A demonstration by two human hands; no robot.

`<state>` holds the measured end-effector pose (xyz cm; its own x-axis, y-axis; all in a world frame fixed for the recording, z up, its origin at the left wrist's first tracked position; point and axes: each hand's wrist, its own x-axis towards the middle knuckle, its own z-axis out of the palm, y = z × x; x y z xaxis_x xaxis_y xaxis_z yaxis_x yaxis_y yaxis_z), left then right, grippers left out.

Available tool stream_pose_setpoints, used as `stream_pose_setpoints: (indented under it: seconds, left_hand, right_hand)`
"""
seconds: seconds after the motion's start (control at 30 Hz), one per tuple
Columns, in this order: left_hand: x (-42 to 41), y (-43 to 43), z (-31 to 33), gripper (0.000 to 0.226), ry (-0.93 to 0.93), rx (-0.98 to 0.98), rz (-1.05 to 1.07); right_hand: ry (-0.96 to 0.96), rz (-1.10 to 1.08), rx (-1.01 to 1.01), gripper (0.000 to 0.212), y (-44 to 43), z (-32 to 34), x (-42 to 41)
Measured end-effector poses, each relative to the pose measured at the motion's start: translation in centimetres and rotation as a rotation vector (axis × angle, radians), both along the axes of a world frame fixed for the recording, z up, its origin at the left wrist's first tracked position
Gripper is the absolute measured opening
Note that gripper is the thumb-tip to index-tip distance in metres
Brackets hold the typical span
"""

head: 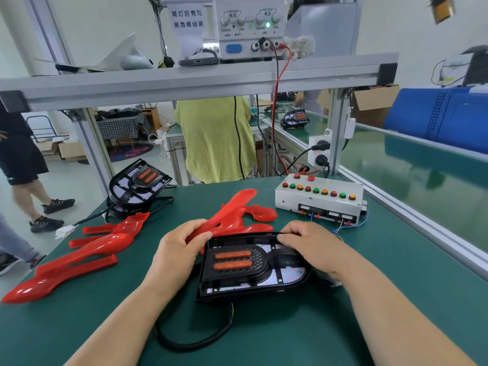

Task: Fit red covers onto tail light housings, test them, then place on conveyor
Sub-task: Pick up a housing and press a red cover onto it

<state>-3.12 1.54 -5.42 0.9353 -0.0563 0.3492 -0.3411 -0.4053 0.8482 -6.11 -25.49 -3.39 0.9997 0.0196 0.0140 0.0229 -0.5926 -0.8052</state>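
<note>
the black plastic tail light housing lies open side up on the green table mat, directly in front of the person. two orange-red oblong lamp inserts sit side by side in its left half. a black cable leaves its near edge and loops across the mat.

left hand: fingers and thumb are curled around the near end of a glossy red translucent cover. the cover is raised at an angle above the far left corner of the housing, with its far end pointing away from the person. whether the cover touches the housing rim cannot be told.

right hand: the fingers are curled over the far right rim of the housing and grasp it.

a pile of further red translucent covers lies on the mat to the left, well apart from the housing. behind that pile stands a second black housing, tilted up. a white test box with a row of red, green and orange buttons sits on the mat at the far right. the green conveyor belt runs along the right side of the table, behind an aluminium rail.
</note>
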Motion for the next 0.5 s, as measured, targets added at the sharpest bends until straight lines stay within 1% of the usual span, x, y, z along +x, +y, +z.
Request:
stream_pose_setpoints:
  seconds: [0.13,0.23,0.3,0.5]
  left_hand:
    - [0.2,-0.2,-0.1,0.024,0.034,-0.128,-0.032]
    - [0.2,-0.8,-0.3,0.025,0.086,-0.23,-0.09]
    - [0.3,-1.0,-0.4,0.025,0.102,-0.288,-0.111]
    - [0.4,-1.1,-0.7,0.03,0.118,-0.451,-0.137]
  right_hand:
    - [-0.063,-0.022,0.077,0.012,0.3,-0.3,0.2]
    - [-0.204,-0.052,0.066,0.011,0.5,-0.3,0.2]
    - [-0.266,-0.06,0.065,0.009,0.6,-0.3,0.2]
    - [-0.302,-0.037,0.104,0.011,0.5,-0.5,0.3]
